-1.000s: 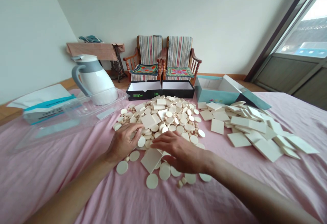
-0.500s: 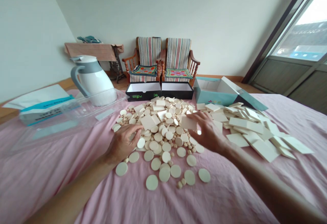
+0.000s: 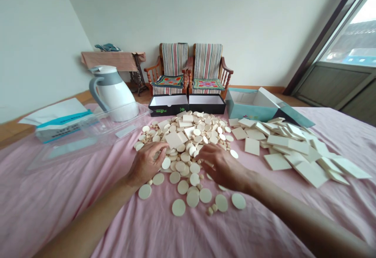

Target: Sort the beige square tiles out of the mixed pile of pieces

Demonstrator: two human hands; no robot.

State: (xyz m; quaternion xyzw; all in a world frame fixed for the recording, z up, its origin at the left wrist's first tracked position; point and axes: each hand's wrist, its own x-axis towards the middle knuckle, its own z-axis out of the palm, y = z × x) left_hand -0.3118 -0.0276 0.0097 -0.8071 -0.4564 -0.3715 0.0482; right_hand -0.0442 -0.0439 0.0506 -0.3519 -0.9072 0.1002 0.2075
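Note:
A heap of pale wooden discs (image 3: 193, 200), small beads and a few square tiles is spread across the middle of the bed-like pink cloth. My left hand (image 3: 149, 161) rests at the heap's left edge with its fingers curved and its thumb apart from them; it holds nothing I can see. Just past its fingertips lies a square wooden tile (image 3: 173, 140). Over the heap's right side is my right hand (image 3: 225, 166), palm down, fingers loosely bent and apart, reaching in among the discs. Its fingertips are partly hidden, and no piece shows in it.
A pile of square tiles (image 3: 311, 171) lies to the right. Behind the heap stand two black boxes (image 3: 169, 111) and a light blue box (image 3: 249, 113). On the left are a clear plastic tray (image 3: 73, 148), a white-and-grey jug (image 3: 117, 97) and a tissue pack (image 3: 63, 126).
My right hand has moved left and nearer to me, and the square tile it held has left it. A tile now shows on the cloth right of the heap. My left hand has barely moved.

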